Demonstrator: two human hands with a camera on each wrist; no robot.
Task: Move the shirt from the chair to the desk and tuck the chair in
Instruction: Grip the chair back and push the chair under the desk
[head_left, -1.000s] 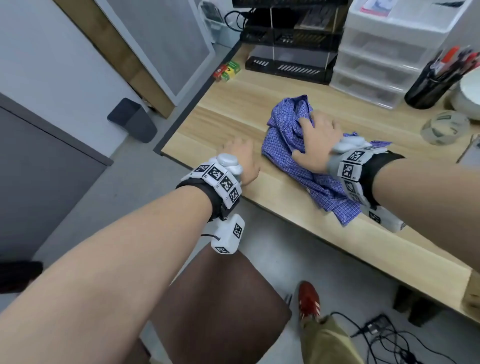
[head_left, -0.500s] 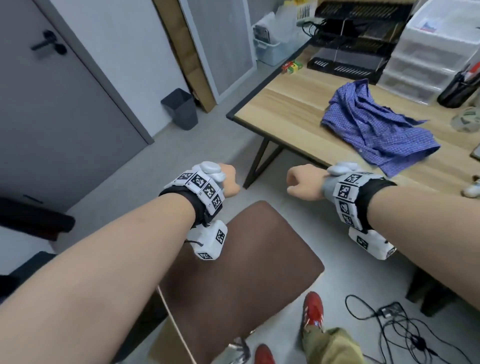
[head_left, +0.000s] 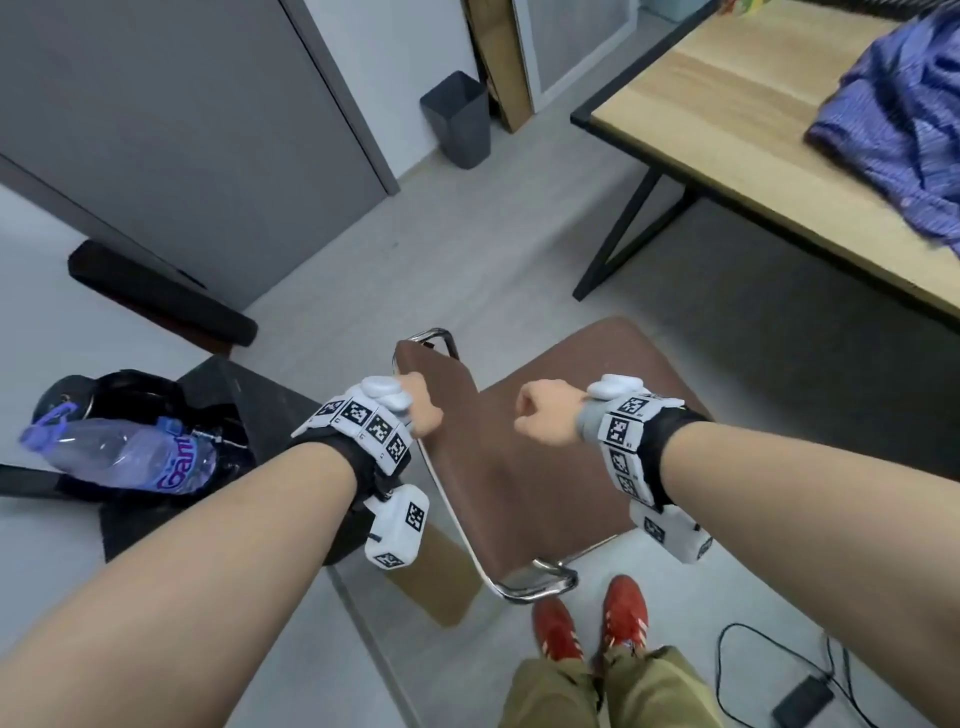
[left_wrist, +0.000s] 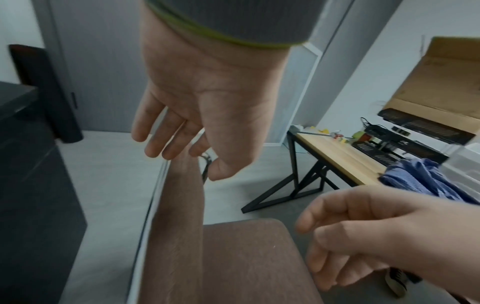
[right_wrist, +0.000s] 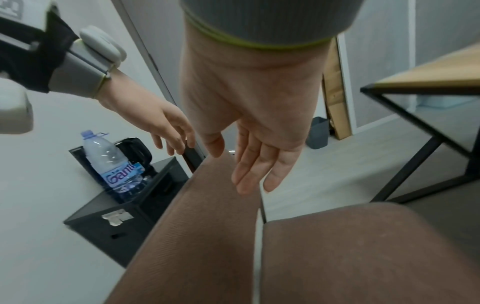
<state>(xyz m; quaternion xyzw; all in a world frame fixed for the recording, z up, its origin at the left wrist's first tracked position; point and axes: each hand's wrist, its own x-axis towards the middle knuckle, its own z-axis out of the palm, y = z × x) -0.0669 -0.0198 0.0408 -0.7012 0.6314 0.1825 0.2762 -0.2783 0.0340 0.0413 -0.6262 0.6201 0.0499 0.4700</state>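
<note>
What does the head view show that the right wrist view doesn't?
Only the head view: the blue shirt lying on the desk, and red shoes. Only the right wrist view: the right hand with straight fingers, holding nothing. Both show: the brown chair, the water bottle, the left hand at the backrest.

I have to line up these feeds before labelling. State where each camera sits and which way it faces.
Head: on the head, looking down at the chair; left grip, right grip and red shoes show.
Left wrist: under the left wrist, facing past the palm along the chair toward the desk and shirt; right grip shows.
Right wrist: under the right wrist, facing along the chair toward a water bottle; left grip shows.
Shared: all show chair and desk.
</note>
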